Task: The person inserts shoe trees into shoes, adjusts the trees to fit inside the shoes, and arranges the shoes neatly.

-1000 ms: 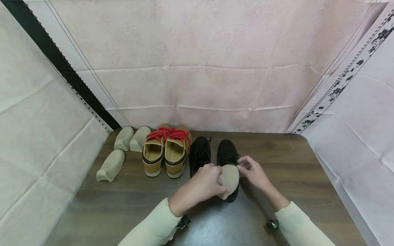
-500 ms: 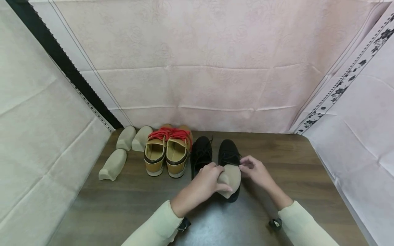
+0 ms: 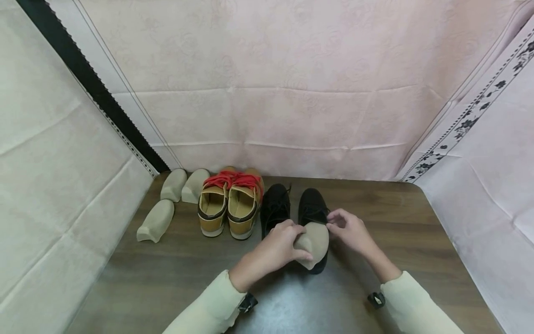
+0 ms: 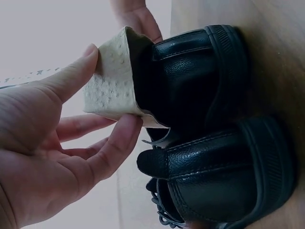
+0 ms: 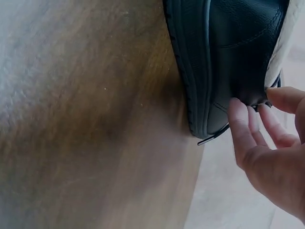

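Brown wood-grain tabletop [image 3: 187,278]: a left hand [image 3: 275,248], thumb and fingers parted, grips a beige molded insert [image 3: 319,239] partly inside a black leather shoe [image 3: 310,202]; the right hand [image 3: 351,234], fingertips close, pinches its edge.

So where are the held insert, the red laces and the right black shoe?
Insert [image 4: 110,76], left wrist view: bumpy end.
Red laces [image 3: 247,181], head view: right-hand strands.
Right black shoe [image 3: 312,203], head view: its toe.
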Available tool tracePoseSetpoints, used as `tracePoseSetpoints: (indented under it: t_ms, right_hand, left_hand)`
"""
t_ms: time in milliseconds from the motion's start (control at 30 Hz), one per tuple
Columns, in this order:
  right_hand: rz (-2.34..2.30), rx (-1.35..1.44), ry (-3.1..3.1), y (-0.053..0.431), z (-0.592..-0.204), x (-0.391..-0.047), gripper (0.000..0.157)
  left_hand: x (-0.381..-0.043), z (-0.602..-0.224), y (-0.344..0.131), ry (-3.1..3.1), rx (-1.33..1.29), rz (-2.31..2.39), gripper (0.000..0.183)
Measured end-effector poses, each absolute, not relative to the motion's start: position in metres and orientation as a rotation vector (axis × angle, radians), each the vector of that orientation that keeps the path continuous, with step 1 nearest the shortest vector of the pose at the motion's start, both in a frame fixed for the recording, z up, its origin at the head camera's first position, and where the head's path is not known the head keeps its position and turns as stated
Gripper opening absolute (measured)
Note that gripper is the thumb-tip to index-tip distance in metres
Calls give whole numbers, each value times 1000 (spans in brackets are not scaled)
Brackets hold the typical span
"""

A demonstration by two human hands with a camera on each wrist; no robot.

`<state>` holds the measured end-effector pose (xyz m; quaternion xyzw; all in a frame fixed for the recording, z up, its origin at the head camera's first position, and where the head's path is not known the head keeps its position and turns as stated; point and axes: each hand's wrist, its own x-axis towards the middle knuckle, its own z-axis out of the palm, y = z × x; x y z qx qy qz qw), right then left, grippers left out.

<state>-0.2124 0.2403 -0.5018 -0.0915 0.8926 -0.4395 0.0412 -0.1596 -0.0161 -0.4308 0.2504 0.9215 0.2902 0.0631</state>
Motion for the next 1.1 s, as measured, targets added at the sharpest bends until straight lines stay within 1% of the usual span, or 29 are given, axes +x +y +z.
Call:
tracePoseSetpoints:
  t_ms: [233,600,767,1100]
  right_hand:
    - [-1398,-319,2780,241,-505,-214,20]
    - [-1621,-378,2680,244,-514,-214,25]
    - [-1607,-355,2665,245,-514,-214,25]
    - [-1546,-365,2703,246,-515,-214,23]
  left_hand:
    - [-162,-430,-13,2783,722,905,62]
    - [-165,-439,-15,2788,710,1001,62]
    - [-165,-438,-16,2755,719,986,61]
    - [-168,-445,-7,2802,621,1098,55]
